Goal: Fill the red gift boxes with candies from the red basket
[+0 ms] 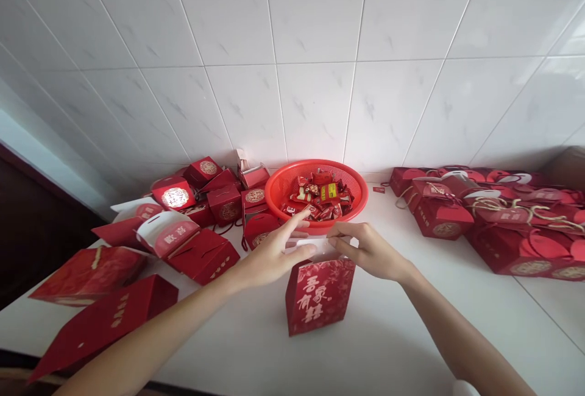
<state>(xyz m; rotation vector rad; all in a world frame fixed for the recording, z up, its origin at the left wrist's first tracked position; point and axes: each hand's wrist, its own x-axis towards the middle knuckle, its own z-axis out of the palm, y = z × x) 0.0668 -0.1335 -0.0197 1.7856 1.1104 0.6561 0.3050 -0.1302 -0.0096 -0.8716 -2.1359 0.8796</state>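
Observation:
A red paper candy box (pixel 320 295) with white Chinese characters stands upright on the white tabletop, its white-lined top flaps raised. My right hand (pixel 368 248) pinches the right side of a top flap between thumb and fingers. My left hand (pixel 273 251) is at the left side of the flaps, its thumb and fingers stretched out and apart, the thumb along the top edge. Just behind both hands sits an orange-red plastic basket (pixel 316 167) holding several wrapped candies (pixel 320 195). The inside of the box is hidden from view.
Several red boxes (pixel 223 204) are heaped at the left, some with lids up, and a flat-sided red box (pixel 109 320) lies nearest. At the right, rows of closed red boxes with rope handles (pixel 516 225) stand together. A tiled wall (pixel 315 103) rises behind.

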